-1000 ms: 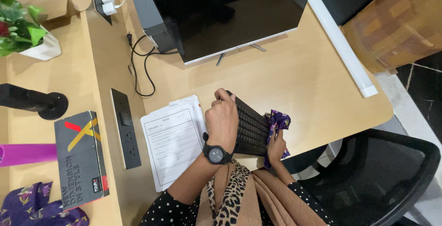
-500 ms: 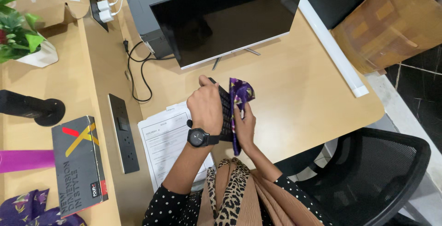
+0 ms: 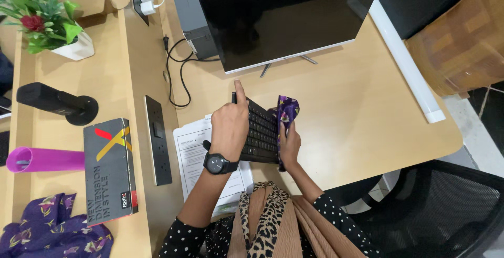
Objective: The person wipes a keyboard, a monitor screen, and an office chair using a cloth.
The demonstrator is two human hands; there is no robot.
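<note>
- Far left on the tabletop (image 3: pixel 336 105), a white pot (image 3: pixel 73 48) holds a leafy plant with red flowers (image 3: pixel 37 11)
- Near the middle, the black keyboard (image 3: pixel 261 132) is tilted up off the tabletop, just right of the printed papers (image 3: pixel 191 150)
- left hand (image 3: pixel 229 126), wearing a black watch, is clamped on the keyboard's left edge, index finger stretched toward the monitor (image 3: pixel 283 16)
- right hand (image 3: pixel 289 145) is closed on a purple cloth (image 3: pixel 286 112), pressing it against the keyboard's right edge

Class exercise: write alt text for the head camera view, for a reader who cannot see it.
A person's left hand tilts a black keyboard above a wooden desk while the right hand presses a purple cloth to its edge. A dark monitor stands behind.
</note>
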